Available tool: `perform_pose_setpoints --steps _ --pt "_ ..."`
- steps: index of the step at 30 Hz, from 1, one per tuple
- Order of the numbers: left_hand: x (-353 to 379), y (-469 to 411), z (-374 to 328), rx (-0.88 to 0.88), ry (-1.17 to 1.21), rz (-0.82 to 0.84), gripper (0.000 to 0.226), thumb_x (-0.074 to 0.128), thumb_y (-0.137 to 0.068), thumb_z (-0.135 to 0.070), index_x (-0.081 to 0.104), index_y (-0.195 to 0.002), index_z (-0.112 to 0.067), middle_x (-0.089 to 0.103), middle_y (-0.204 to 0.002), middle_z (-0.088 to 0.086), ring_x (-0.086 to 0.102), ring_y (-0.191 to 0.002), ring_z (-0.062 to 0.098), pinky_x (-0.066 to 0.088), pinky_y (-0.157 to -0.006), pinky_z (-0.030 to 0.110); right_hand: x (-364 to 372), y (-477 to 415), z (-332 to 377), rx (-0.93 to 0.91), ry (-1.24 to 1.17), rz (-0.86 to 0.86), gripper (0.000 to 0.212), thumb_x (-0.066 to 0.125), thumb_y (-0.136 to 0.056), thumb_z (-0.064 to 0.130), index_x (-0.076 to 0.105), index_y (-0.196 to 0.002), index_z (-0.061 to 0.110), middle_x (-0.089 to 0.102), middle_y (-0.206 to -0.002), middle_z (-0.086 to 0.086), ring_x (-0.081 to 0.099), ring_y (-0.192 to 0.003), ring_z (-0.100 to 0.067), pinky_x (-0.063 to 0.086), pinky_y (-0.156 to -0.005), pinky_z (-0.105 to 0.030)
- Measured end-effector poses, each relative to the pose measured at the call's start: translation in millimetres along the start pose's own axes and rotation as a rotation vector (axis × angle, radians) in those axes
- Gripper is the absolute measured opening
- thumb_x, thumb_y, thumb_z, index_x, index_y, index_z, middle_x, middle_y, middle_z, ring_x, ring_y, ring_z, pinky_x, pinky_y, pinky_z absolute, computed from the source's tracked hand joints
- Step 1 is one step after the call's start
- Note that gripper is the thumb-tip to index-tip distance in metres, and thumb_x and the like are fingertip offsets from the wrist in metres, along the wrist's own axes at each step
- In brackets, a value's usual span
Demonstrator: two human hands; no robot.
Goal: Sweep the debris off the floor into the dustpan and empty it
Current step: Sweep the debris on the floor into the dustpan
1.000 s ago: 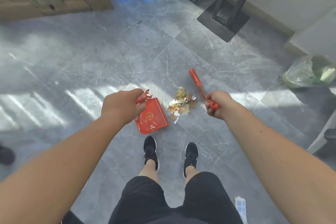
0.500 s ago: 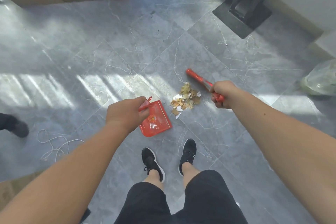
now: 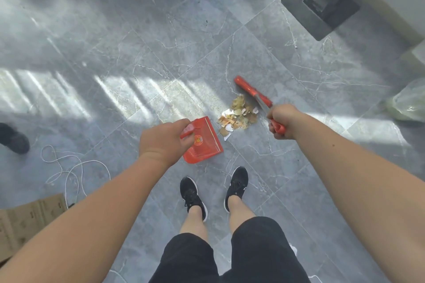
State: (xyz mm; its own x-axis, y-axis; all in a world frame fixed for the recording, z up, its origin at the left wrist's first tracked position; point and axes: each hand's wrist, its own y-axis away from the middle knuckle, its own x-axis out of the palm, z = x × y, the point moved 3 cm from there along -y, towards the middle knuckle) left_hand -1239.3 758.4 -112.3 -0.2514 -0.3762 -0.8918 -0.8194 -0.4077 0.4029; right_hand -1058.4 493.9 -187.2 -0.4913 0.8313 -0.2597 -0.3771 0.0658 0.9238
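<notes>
Looking down from the head view: person standing on grey marbled floor tiles (image 3: 161,30), both arms stretched forward, black shorts and black shoes (image 3: 192,197) at the bottom of the frame.

Left hand (image 3: 164,145) is closed around the handle of a red dustpan (image 3: 204,142). Pan sits low over the floor, just ahead of the left shoe; its open lip faces right toward the debris. Can't tell if the lip actually touches the tiles. Round sticker visible on the pan's inside face.

Right hand (image 3: 281,120) is fisted around the red handle of a small brush (image 3: 253,93). Brush head points away from the person, angled up-left, on the far side of the pile and just beside it (motion blur on the middle of the brush, bristles hard to make out).

Debris (image 3: 239,116) is a compact heap of tan and white flakes on the floor, between pan lip and brush. A few white scraps lie at the near edge of the heap, close to the pan's corner. Nothing visible inside the pan.

Surroundings: black metal stand base (image 3: 322,14) toward the far right, pale plastic bag (image 3: 409,103) at the right edge, loose white cord (image 3: 69,167) and flattened cardboard (image 3: 27,220) at the left, another dark shoe (image 3: 13,138) at the left edge. Sun stripes cross the floor mid-frame.
</notes>
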Motion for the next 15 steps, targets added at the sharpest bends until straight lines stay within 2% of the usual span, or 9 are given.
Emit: perform_pose_setpoints --steps 3,9,11,15 --pt "0.1 0.2 6.4 -0.012 0.016 0.009 0.029 0.048 -0.094 -0.056 0.057 -0.085 -0.03 0.064 -0.067 -0.004 0.062 -0.065 0.02 0.046 -0.061 0.029 16.5 7.0 -15.6 0.026 0.054 0.012 0.015 0.036 -0.093 0.0 0.05 -0.091 0.004 0.041 -0.058 -0.008 0.043 -0.046 -0.016 0.031 -0.04 -0.016" --pt "0.7 0.8 21.2 -0.027 0.051 0.006 0.025 0.05 -0.091 -0.055 0.057 -0.082 -0.033 0.062 -0.065 -0.006 0.062 -0.067 0.021 0.04 -0.059 0.029 43.3 19.7 -58.2 0.083 0.073 0.032 0.027 0.039 -0.094 0.001 0.048 -0.119 0.002 0.041 -0.063 -0.009 0.04 -0.033 -0.014 0.03 -0.036 -0.016" --pt "2.2 1.7 25.4 -0.029 0.057 0.011 0.024 0.051 -0.09 -0.057 0.057 -0.081 -0.036 0.061 -0.064 -0.007 0.062 -0.066 0.02 0.04 -0.059 0.028 54.2 26.5 -71.7 0.099 0.057 0.047 0.026 0.04 -0.094 0.002 0.049 -0.118 0.002 0.041 -0.066 -0.009 0.04 -0.036 -0.014 0.031 -0.037 -0.017" --pt "3.8 4.0 31.9 -0.026 0.067 0.025 0.026 0.05 -0.089 -0.06 0.06 -0.086 -0.036 0.063 -0.065 -0.008 0.062 -0.066 0.018 0.047 -0.063 0.029 81.4 43.4 -86.9 0.114 0.0 0.081 0.018 0.041 -0.094 0.003 0.049 -0.109 0.004 0.041 -0.069 -0.01 0.041 -0.039 -0.014 0.032 -0.036 -0.017"
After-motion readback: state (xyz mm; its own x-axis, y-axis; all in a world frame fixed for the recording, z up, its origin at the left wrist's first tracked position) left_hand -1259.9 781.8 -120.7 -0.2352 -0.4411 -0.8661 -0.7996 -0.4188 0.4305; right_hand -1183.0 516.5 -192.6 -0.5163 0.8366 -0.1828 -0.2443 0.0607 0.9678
